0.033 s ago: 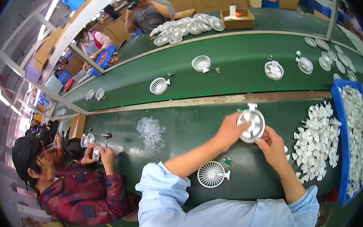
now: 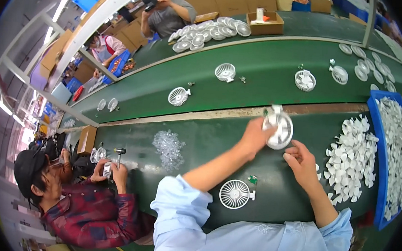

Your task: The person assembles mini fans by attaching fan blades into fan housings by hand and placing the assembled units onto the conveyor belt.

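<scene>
A round white fan housing (image 2: 283, 139) with blades inside is held up over the near green bench. My left hand (image 2: 257, 135) grips its left side, thumb over the front. A small green circuit board hangs by the housing's top, partly hidden. My right hand (image 2: 302, 161) is just below and right of the housing, apart from it, with loosely bent fingers parted and nothing in them. Nearer me lies a second white slatted fan housing (image 2: 234, 194), with a small green circuit board (image 2: 252, 179) beside it.
White fan blades (image 2: 351, 158) lie heaped at right, beside a blue tray (image 2: 383, 163) full of more. Clear small parts (image 2: 168, 147) are piled left. Fan housings (image 2: 225, 72) sit on the green belt (image 2: 255, 89) beyond. A co-worker (image 2: 88, 206) works at left with a hammer (image 2: 120, 152).
My left hand has raised the fan housing slightly away from me. My right hand has come off its lower edge, leaving a gap.
</scene>
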Demonstrator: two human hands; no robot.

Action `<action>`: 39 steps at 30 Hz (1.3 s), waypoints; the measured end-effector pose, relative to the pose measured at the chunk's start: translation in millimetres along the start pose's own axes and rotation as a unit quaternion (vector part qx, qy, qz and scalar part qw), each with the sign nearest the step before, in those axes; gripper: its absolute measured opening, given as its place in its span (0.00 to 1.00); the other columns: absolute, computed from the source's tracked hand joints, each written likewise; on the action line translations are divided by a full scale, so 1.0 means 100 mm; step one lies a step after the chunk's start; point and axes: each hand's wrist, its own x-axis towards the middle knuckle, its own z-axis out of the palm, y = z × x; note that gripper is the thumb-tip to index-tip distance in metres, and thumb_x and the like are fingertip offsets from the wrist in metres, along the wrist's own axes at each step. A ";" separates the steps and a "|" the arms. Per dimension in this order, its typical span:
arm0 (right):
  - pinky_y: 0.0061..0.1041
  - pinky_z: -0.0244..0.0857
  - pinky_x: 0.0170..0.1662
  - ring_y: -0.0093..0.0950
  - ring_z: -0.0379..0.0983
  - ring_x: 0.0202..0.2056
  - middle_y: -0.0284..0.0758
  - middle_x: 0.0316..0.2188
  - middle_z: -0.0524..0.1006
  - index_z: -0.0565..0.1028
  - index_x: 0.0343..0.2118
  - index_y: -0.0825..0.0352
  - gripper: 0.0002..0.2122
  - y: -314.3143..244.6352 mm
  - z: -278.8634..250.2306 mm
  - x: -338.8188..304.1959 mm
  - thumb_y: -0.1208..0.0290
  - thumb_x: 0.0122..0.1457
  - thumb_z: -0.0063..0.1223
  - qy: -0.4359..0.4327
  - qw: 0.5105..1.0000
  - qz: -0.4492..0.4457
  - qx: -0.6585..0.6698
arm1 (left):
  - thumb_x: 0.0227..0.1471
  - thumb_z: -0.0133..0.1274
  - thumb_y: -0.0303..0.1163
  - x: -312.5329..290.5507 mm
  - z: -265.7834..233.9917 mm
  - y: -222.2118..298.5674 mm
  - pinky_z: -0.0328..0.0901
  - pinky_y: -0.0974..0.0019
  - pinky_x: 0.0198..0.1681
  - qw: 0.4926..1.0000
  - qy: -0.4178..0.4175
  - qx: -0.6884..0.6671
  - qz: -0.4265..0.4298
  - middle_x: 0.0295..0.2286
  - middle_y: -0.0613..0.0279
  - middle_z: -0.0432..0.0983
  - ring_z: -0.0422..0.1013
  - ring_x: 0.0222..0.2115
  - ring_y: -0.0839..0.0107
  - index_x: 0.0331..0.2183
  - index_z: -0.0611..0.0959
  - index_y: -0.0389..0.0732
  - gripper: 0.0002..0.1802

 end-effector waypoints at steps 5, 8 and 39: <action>0.18 0.67 0.33 0.16 0.70 0.28 0.33 0.32 0.78 0.71 0.50 0.71 0.19 0.12 0.15 -0.20 0.75 0.55 0.59 -0.084 0.992 -0.029 -0.088 | 0.60 0.51 0.45 1.20 -0.37 0.49 0.68 0.57 0.49 0.999 -0.023 -0.004 0.043 0.45 0.53 0.75 0.72 0.47 0.65 0.48 0.74 0.35 0.24; 0.24 0.66 0.30 0.25 0.71 0.26 0.34 0.29 0.77 0.73 0.43 0.69 0.16 0.35 0.31 -0.26 0.76 0.51 0.61 -0.072 0.970 -0.159 -0.168 | 0.54 0.56 0.38 1.81 -0.86 0.13 0.65 0.50 0.50 0.821 0.269 0.405 0.299 0.45 0.47 0.73 0.69 0.48 0.54 0.48 0.73 0.33 0.24; 0.31 0.70 0.35 0.34 0.71 0.38 0.36 0.33 0.72 0.73 0.39 0.63 0.14 -0.21 -0.44 -0.52 0.73 0.48 0.60 -0.080 0.844 -0.146 -0.511 | 0.49 0.61 0.32 -0.52 -0.92 0.25 0.69 0.63 0.36 0.866 0.008 0.495 0.073 0.34 0.55 0.79 0.75 0.32 0.66 0.41 0.79 0.35 0.17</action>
